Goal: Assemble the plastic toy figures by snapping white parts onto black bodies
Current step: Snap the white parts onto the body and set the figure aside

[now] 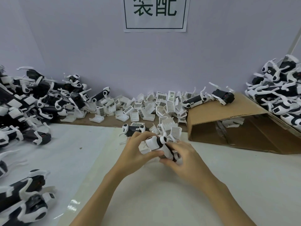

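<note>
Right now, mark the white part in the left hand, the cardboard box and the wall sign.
white part (152, 144), head view, on its flat outer face.
cardboard box (218, 110), head view, on its top panel.
wall sign (155, 13), head view, on the printed sheet's centre.

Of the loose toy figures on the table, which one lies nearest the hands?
The toy figure just behind the left hand, alone on the white sheet; the rest sit in piles or on the cardboard.

A plain pale lilac wall (81, 38) rises behind the tabletop (162, 193), which is covered in white sheeting with a glossy strip at the left. A white paper sign (155, 13) with dark green characters in a thin frame hangs on the wall at top centre.
</note>
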`<state>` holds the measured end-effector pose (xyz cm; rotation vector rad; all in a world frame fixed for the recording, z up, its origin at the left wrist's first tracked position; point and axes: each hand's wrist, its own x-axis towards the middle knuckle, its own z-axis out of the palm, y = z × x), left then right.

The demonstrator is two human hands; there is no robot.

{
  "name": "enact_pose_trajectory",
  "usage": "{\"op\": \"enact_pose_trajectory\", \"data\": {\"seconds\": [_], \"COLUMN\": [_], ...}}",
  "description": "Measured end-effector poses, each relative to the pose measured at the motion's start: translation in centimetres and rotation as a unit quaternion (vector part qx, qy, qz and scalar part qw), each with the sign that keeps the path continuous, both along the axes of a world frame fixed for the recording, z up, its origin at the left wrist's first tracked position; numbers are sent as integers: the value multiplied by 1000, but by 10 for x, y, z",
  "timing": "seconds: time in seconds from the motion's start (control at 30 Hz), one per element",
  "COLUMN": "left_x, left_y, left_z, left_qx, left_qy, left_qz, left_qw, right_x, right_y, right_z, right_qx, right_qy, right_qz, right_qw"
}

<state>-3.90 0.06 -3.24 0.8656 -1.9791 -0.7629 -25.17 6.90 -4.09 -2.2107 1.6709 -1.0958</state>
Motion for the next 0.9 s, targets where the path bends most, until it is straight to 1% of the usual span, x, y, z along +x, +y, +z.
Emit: {"op": "enact_pose_trajectory", "data": {"seconds": [0.13, 0.23, 0.3, 0.4, 0.47, 0.5, 0.6, 0.67, 0.73, 0.77, 0.83, 0.87, 0.9], "left_x": [8, 13, 12, 4, 3, 5, 10, 9, 5, 2, -1, -1, -1], "left_y": [-4, -3, -3, 0, 3, 4, 3, 4, 5, 7, 8, 8, 7], "left_z": [5, 9, 10, 5, 2, 2, 6, 8, 8, 7, 7, 6, 6], "left_qx": [73, 98, 87, 15, -9, 1, 36, 83, 128, 138, 142, 142, 142], "left_qy": [86, 113, 96, 29, -4, -9, -17, -18, -2, 11, 45, 64, 79], "left_qz": [-23, -33, -24, 23, -1, -30, -80, -99, -130, -134, -118, -107, -95], "left_qw": [993, 988, 991, 999, 1000, 1000, 996, 991, 983, 981, 982, 982, 982], "right_x": [3, 7, 4, -2, -8, -11, -29, -36, -36, -34, -31, -31, -31], "right_y": [1, 0, 0, 3, 6, 7, 7, 6, 4, 4, 3, 3, 2], "right_z": [1, 3, 3, 3, 7, 11, 24, 24, 23, 22, 20, 19, 18], "right_qx": [-20, -39, -47, -20, 12, 32, 79, 131, 178, 188, 196, 198, 199], "right_qy": [-30, -46, -52, -58, -85, -131, -287, -369, -438, -464, -498, -494, -474], "right_qz": [-10, -18, -15, 0, 16, 28, 69, 107, 133, 140, 147, 153, 153], "right_qw": [999, 998, 997, 998, 996, 990, 952, 914, 871, 854, 832, 833, 844]}}
